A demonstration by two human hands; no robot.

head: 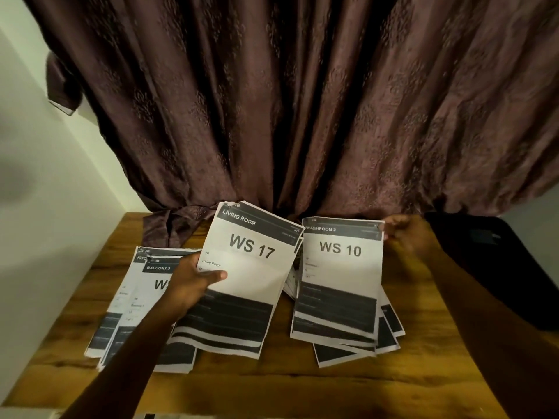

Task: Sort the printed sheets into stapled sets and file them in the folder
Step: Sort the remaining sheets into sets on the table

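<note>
- Left hand (193,282) held the WS 17 stack (242,279) lifted & tilted off the table (272,385), thumb on the front sheet, fingers hidden behind – prob. raised so the header could be read and matched to a pile.
- Grip looked like a pinch w/ thumb across the left edge; hand partly closed round the sheets, not spread.
- Right hand (408,234) was at the far right corner of the WS 10 sheet (340,279), fingertips nipping that corner. Blurred, so can't tell how tight or if more than the top sheet was caught.
- Under the WS 10 sheet, a fanned pile (384,337) lay skewed, edges poking out toward the person – loose, not yet squared, I'd judge unstapled.
- Just outside the left forearm, the Balcony 3 pile (133,303) lay flat, another sheet peeking from under it; likely a sorted-aside group.
- Beyond the right hand, a dark flat thing (496,267) sat on the table's right edge – maybe the folder, can't confirm. No stapler in view.
- Curtain (302,101) hung behind both hands, hem touching the table's far edge.
- Task est.: sorting stage, filing not begun.
</note>
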